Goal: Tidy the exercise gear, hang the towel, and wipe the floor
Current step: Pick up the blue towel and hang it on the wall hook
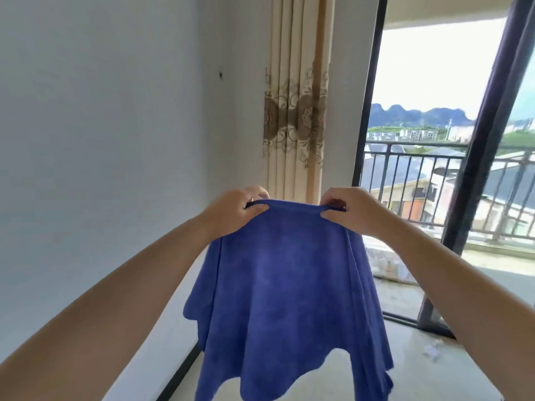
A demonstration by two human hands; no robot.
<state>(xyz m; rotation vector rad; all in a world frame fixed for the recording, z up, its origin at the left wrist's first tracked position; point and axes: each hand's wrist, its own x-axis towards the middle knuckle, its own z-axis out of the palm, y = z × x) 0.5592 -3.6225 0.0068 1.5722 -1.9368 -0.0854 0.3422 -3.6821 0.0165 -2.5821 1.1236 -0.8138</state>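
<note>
A blue towel (289, 285) hangs in front of me, held up by its top edge at chest height. My left hand (234, 209) pinches the top edge on the left, and my right hand (353, 209) pinches it on the right. The cloth drapes down in folds, its lower hem wavy above the floor. A small dark hook or nail (220, 74) sticks out of the white wall above and to the left of my hands. No exercise gear is visible.
A beige patterned curtain (295, 111) hangs in the corner behind the towel. To the right, a dark-framed glass door (367, 111) opens onto a balcony with a metal railing (411, 157). Pale glossy floor (419, 371) lies below, with a dark skirting strip (179, 374) along the white wall.
</note>
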